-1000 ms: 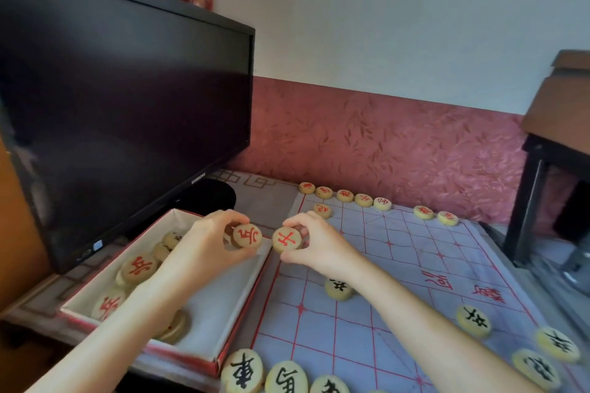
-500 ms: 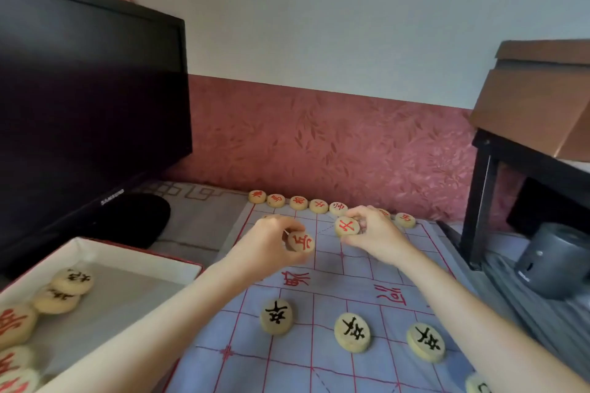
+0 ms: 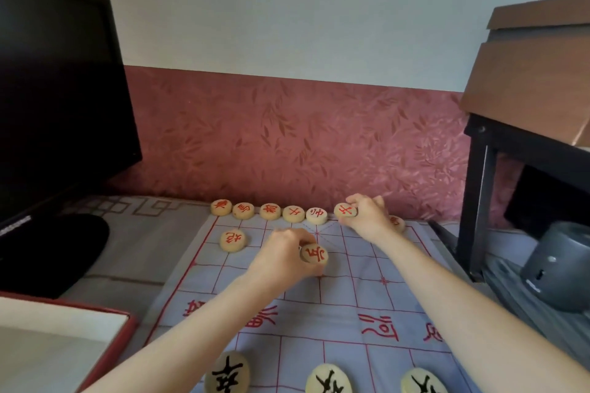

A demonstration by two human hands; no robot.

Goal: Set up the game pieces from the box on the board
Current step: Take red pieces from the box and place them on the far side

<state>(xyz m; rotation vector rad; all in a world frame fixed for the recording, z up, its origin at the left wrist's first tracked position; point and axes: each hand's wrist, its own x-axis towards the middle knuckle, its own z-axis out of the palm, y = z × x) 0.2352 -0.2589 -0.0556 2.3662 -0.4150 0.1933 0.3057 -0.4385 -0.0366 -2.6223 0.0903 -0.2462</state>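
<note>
Over the board [image 3: 351,290], the left hand [image 3: 284,260] grips a red-marked piece [image 3: 314,254]; the right hand [image 3: 367,217] pinches another red piece [image 3: 345,210] at the far row.

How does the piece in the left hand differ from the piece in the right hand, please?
Place: the left piece, pinched by the left hand, is a few rows in from the far edge of the board; the right piece, pinched by the right hand, lines up with the far row of red pieces. Marking: the left piece's red character is busier than the right piece's. Both are pale round discs with red characters.
</note>
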